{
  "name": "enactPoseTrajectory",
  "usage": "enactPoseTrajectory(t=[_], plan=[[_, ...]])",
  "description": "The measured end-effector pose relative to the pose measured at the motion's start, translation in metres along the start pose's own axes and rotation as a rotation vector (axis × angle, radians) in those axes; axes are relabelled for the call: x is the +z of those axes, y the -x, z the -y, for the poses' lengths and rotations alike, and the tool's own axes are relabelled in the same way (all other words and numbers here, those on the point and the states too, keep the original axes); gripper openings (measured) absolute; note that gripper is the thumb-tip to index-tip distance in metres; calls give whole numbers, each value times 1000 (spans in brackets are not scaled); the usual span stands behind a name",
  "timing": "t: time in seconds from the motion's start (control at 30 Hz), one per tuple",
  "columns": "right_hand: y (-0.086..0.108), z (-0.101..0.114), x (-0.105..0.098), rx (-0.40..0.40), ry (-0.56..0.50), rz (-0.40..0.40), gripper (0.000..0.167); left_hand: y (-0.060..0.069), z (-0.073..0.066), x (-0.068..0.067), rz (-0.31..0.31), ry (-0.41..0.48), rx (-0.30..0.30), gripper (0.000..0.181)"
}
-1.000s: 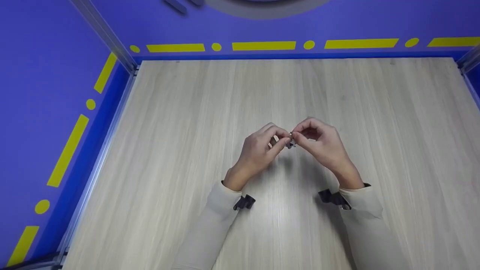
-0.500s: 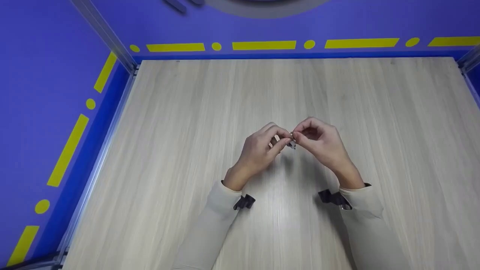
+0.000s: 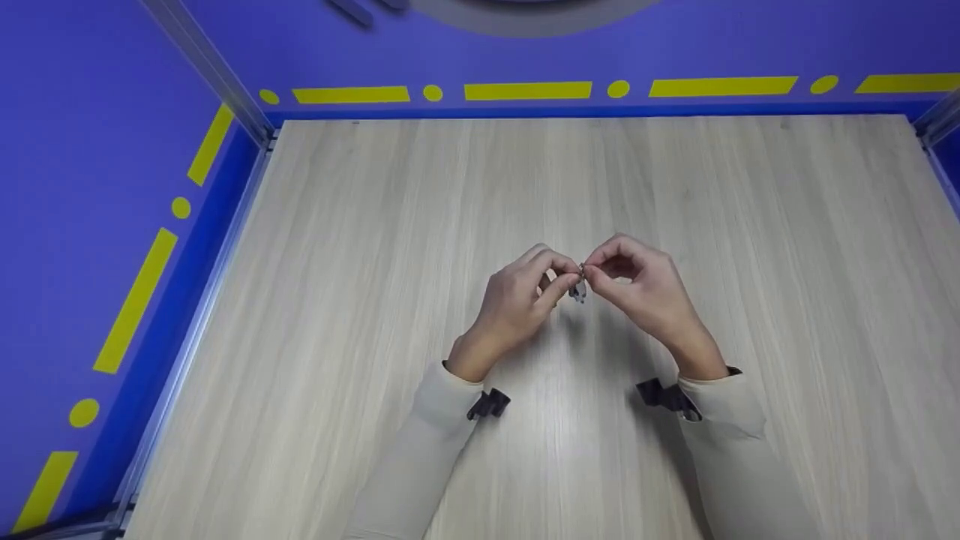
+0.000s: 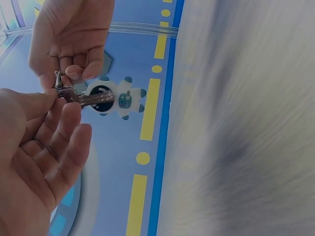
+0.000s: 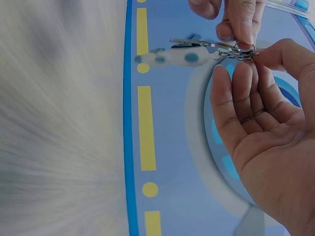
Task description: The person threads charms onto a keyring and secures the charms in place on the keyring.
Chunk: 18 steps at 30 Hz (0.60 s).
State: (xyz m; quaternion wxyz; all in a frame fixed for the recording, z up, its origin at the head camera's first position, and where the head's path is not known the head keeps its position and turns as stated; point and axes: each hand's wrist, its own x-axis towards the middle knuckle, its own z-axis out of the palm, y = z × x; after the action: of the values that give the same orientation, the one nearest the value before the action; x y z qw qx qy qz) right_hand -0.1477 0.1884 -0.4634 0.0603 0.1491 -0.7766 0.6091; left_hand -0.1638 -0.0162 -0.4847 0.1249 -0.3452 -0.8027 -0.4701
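Note:
My left hand (image 3: pixel 517 296) and right hand (image 3: pixel 645 289) meet fingertip to fingertip above the table. Between them they pinch a small metal key ring (image 5: pixel 250 53), its exact opening hidden by the fingertips. A metal key (image 4: pixel 93 100) hangs from it; whether there is more than one I cannot tell. On a short chain (image 5: pixel 226 54) dangles a white astronaut charm (image 5: pixel 184 56) with teal patches. In the head view the charm (image 3: pixel 578 292) shows as a small grey-white shape just under the fingers. Thumb and forefinger do the pinching on both hands.
The wood-grain table (image 3: pixel 375 225) lies below the hands. Blue panels (image 3: pixel 97 150) with yellow dashes and dots stand along its left and back sides. A metal rail (image 3: pixel 195 330) runs along the left edge. Black wrist straps (image 3: pixel 489 405) sit at the sleeves.
Beneath the fingertips the charm and key have turned and swung slightly, hanging a bit lower and more to the left. Both hands stay nearly in place, the fingertips shifting only a little.

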Motion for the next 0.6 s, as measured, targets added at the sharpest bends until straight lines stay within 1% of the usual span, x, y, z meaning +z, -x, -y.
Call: enactPoseTrajectory(t=[0.13,0.27,0.37,0.6], plan=[[0,-2,-1,15,-18,-18,7,0,1,2,-14,48,43,9],[0,-1,-1,21,-47,-22,7,0,1,3,-24,51,63,8],[1,0,-1,20,-54,-18,6,0,1,2,-27,36,54,8],[1,1,-2,5,-25,-6,6,0,0,-1,-35,5,-2,9]])
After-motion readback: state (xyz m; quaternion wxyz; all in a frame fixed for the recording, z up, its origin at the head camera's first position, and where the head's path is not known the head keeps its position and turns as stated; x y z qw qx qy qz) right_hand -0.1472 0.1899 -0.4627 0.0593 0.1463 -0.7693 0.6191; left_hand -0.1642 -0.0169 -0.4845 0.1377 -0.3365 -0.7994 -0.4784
